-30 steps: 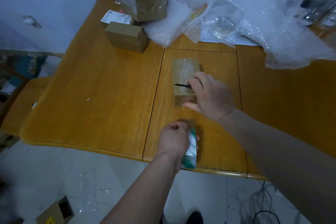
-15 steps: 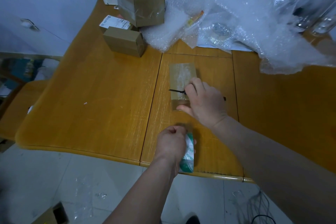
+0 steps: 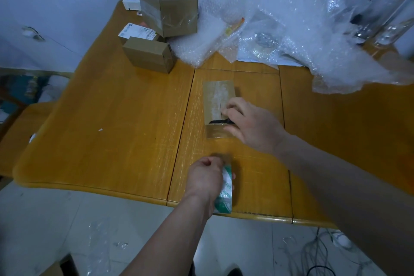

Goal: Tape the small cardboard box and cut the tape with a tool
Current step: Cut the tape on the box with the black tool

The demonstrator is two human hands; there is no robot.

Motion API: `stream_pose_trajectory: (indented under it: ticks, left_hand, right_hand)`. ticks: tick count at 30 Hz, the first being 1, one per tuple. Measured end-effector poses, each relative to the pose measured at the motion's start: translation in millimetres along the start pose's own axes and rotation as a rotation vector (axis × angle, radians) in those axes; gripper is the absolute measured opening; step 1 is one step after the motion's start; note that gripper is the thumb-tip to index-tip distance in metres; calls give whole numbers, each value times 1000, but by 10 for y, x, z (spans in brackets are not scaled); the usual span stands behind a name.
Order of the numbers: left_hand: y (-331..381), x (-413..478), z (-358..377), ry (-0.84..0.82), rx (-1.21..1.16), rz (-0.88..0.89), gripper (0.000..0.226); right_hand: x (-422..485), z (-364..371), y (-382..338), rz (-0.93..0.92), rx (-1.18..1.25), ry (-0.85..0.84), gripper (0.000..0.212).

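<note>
Right hand [image 3: 253, 125] grips blade [image 3: 218, 121] across box [image 3: 216, 101]; left hand [image 3: 207, 178] holds tape roll [image 3: 225, 195]

The small cardboard box [image 3: 218, 105] lies flat on the desk [image 3: 125, 132], just right of the frame's centre. It is brown and oblong, its long side running away from the viewer, with a glossy strip of clear tape along its top face. A thin black blade [image 3: 218, 121] lies crosswise over the near end of the top, pointing left; its handle is hidden, so it may be a utility knife. The tape roll [image 3: 225, 192], white with green print, stands on edge at the desk's near rim, lower centre of the frame, well apart from the box.
</note>
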State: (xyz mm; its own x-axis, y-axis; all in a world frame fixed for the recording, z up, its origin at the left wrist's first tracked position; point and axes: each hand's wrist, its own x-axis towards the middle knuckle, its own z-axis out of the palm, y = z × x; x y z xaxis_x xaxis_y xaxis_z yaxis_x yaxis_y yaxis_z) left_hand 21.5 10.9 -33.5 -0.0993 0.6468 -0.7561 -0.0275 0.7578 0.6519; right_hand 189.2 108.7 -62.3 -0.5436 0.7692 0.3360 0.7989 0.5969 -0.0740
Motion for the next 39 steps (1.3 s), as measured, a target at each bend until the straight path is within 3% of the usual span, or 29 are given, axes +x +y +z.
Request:
stream_pose_trajectory:
  ticks: [3,7,10,23,30,35,39]
  left_hand:
    - [-7,0,3,0,-3,7,18]
    - [-26,8,-12,-1,9,20,19]
    - [-31,15,-32,6,8,18,19]
    - [0,-5,-35,10,23,13,21]
    - [15,-52,-34,4,24,4,20]
    - [26,-48,-29,7,20,4,19]
    - [16,-49,-15,-3,33,5,20]
  right_hand:
    - [-60,113,-26,26,-29,34,42]
    - [-146,282,-60,59,-74,43,71]
    - [-119,295,-99,90,-113,12,82]
    - [78,138,-259,172,-127,-2,53]
    - [-47,199,-219,150,-92,-39,67]
    - [-34,71,-69,78,35,-25,43]
    - [-88,174,-73,75,4,-24,54]
